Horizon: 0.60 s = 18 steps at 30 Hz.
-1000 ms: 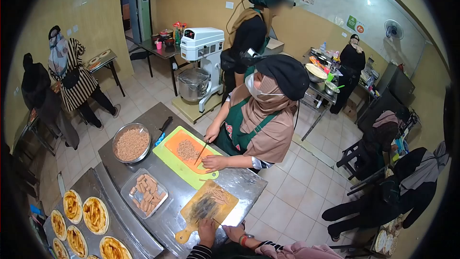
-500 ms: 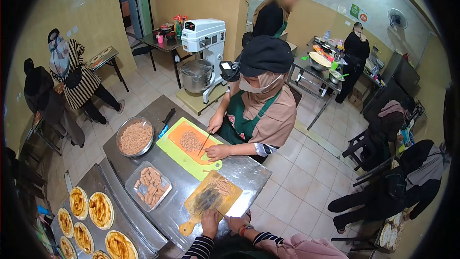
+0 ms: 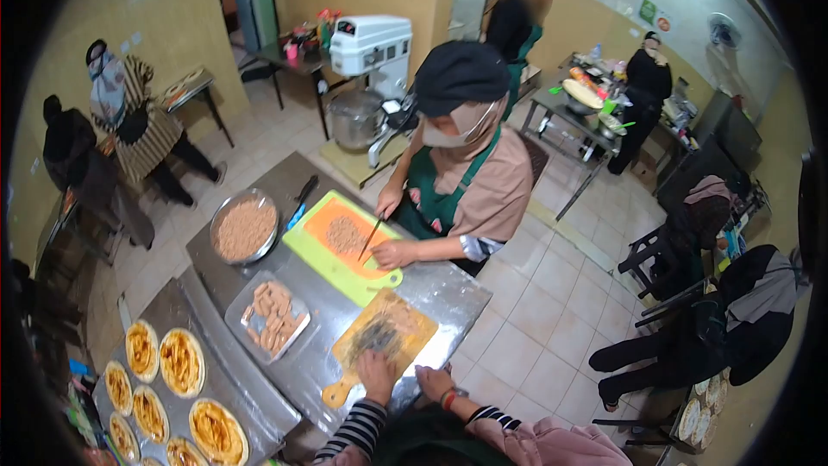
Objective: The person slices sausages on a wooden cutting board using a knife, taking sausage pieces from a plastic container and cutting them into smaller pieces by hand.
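Observation:
My left hand (image 3: 377,376) rests on the lower part of a worn wooden cutting board (image 3: 347,351), near its handle, with its fingers stretched out onto the wood. Pale thin sausage strips (image 3: 402,321) lie toward the board's far right side. Just right of the board, near the table edge, my right hand (image 3: 435,383) is closed around a small knife; its blade is blurred and hardly shows. A clear plastic tub (image 3: 301,329) left of the board holds several sausages (image 3: 272,315).
Across the metal table (image 3: 466,293), a co-worker (image 3: 466,181) chops on an orange mat over a green board (image 3: 315,257). A steel bowl of minced filling (image 3: 245,226) and a black-handled knife (image 3: 306,189) lie beside it. Topped round doughs (image 3: 183,362) cover the lower-left tray.
My right hand has moved up and slightly right, away from my left hand. My left hand has shifted a little up the board. The view has tilted slightly.

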Tool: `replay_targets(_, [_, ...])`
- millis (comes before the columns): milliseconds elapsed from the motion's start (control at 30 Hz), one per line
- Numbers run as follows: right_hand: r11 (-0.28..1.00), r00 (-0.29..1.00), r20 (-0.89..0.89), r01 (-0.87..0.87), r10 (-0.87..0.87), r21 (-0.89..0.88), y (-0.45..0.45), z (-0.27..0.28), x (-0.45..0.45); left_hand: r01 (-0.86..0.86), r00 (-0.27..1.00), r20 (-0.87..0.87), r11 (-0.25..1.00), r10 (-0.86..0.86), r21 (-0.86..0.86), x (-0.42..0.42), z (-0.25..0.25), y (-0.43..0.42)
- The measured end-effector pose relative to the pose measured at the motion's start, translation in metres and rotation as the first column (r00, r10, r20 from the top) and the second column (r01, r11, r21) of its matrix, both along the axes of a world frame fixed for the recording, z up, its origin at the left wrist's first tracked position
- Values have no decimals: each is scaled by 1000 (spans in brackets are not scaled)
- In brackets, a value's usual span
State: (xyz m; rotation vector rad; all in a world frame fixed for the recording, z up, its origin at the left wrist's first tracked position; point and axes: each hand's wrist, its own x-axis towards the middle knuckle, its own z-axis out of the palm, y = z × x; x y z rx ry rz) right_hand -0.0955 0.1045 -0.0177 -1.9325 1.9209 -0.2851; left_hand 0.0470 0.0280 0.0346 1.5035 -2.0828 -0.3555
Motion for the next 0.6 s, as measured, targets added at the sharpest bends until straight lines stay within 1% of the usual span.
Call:
replay_targets(33, [996, 1000, -26, -6, 4, -84, 1, -5, -3, 23, 1000, -5, 999, -23, -26, 0, -14, -5])
replay_targets(67, [998, 997, 60, 43, -40, -40, 0, 3, -5, 39, 999, -7, 998, -40, -44, 1, -29, -8])
replay_targets(100, [997, 995, 93, 44, -37, -70, 1, 6, -10, 47, 998, 44, 999, -47, 8, 0, -27, -8])
replay_targets(133, [997, 997, 58, 56, -53, -56, 3, 9, -14, 37, 998, 54, 999, -36, -19, -2, -32, -10])
replay_targets(167, [993, 987, 135, 101, -91, -69, 6, 17, -17, 34, 997, 71, 999, -36, 26, -3, -21, -11])
replay_targets(200, [978, 953, 244, 199, -178, -64, 7, 32, -18, -17, 998, 59, 999, 15, 28, -5, -20, -14])
replay_targets(233, [954, 913, 278, 293, -298, 62, 8, 35, -19, -64, 997, -24, 976, 70, 206, -3, -30, -20])
replay_targets(267, [944, 900, 286, 321, -329, 75, 10, 36, -23, -93, 985, -99, 923, 140, 374, -1, -40, -24])
replay_targets(300, [942, 882, 338, 330, -329, 57, 12, 41, -25, -107, 985, -83, 913, 151, 394, 2, -39, -25])
replay_targets(367, [924, 844, 377, 359, -382, 134, 17, 41, -31, -157, 947, -217, 928, 238, 337, 1, -28, -28])
replay_targets(400, [922, 841, 377, 358, -387, 147, 18, 42, -32, -158, 948, -209, 924, 240, 347, 1, -18, -26])
replay_targets(467, [927, 834, 405, 336, -376, 168, 19, 45, -32, -55, 998, 5, 968, 56, 245, -1, 0, -25])
replay_targets(500, [927, 832, 408, 334, -376, 172, 19, 43, -31, -58, 998, 10, 967, 57, 248, -2, -3, -24])
replay_targets(567, [921, 819, 423, 360, -388, 148, 18, 38, -29, 63, 993, 93, 989, -76, 134, -7, -9, -22])
replay_targets(600, [922, 819, 425, 359, -387, 148, 17, 38, -28, 61, 993, 95, 989, -74, 134, -9, -9, -24])
